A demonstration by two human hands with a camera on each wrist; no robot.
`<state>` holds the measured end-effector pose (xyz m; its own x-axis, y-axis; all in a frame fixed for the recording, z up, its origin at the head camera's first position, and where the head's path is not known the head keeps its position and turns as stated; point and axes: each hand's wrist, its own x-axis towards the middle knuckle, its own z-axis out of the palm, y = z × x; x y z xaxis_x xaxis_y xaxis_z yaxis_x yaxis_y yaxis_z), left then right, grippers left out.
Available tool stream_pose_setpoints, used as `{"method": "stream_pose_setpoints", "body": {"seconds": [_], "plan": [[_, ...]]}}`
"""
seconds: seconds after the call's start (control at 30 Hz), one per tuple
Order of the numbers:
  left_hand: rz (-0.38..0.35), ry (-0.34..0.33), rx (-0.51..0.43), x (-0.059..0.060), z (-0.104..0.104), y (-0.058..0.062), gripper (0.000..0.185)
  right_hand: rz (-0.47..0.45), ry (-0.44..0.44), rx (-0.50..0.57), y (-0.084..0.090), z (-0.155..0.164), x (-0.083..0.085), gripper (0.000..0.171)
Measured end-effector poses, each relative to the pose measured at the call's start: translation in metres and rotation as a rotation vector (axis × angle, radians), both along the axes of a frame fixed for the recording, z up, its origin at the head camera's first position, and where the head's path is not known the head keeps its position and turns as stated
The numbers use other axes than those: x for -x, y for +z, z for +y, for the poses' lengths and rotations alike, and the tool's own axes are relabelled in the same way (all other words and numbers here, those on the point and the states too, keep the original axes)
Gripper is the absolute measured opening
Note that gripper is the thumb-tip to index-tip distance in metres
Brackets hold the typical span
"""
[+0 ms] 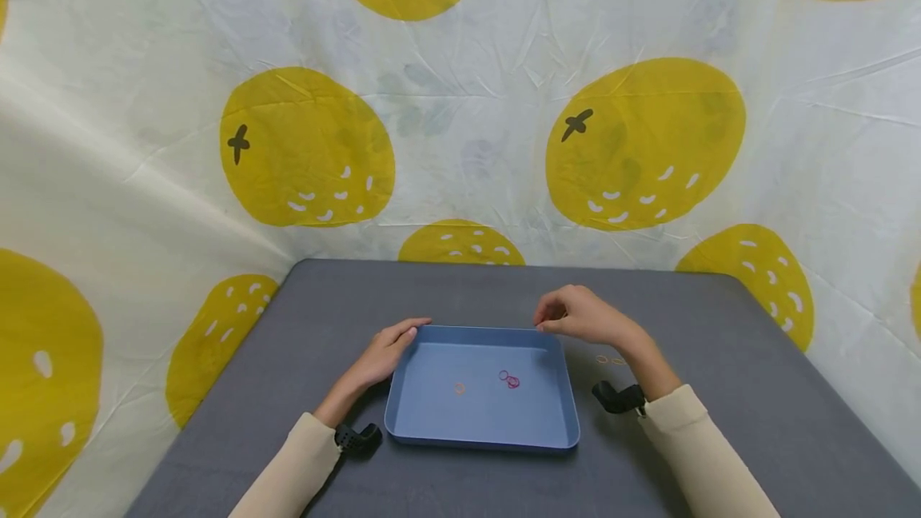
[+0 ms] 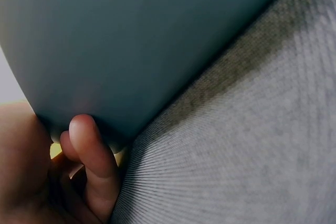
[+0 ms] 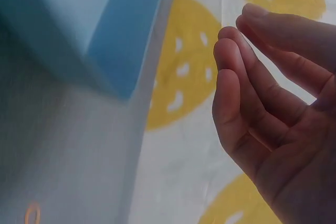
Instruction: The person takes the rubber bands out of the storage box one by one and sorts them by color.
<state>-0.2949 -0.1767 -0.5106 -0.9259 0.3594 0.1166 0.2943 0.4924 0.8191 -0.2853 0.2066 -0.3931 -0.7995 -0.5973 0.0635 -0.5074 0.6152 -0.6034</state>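
A shallow blue tray [image 1: 475, 422] lies on the grey table. My left hand [image 1: 384, 354] grips its far left corner, thumb over the rim; in the left wrist view, curled fingers [image 2: 92, 150] rest against its outer wall. Inside the tray are an orange rubber band [image 1: 459, 388] and several pink rubber bands [image 1: 512, 381] bunched together. Above the far right corner hovers my right hand [image 1: 583, 316], its fingers loosely bent. In the right wrist view, nothing shows between the thumb and fingertips.
Right of the tray, under my right wrist, lie orange rubber bands [image 1: 602, 359] on the table [image 1: 446, 494]. A white cloth [image 1: 468, 182] with yellow fruit print hangs behind the table's far edge. Each wrist wears a black camera band [image 1: 619, 398].
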Motion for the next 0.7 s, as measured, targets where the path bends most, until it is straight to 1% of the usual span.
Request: {"method": "stream_pose_setpoints", "body": {"seconds": [0.2, 0.37, 0.53, 0.7], "plan": [[0.003, -0.014, -0.007, 0.001, -0.001, 0.0, 0.041, 0.014, 0.089, -0.048, -0.005, -0.038, 0.003, 0.005], [-0.001, -0.014, -0.013, 0.001, 0.0, 0.0, 0.04, -0.01, 0.145, -0.068, -0.009, -0.063, 0.003, 0.005], [0.011, -0.009, -0.009, 0.0, 0.0, 0.001, 0.04, -0.037, 0.181, -0.076, -0.013, -0.087, 0.004, 0.003], [0.006, 0.009, -0.013, 0.0, 0.001, 0.002, 0.039, -0.071, 0.209, -0.108, -0.022, -0.109, 0.005, 0.005]]}}
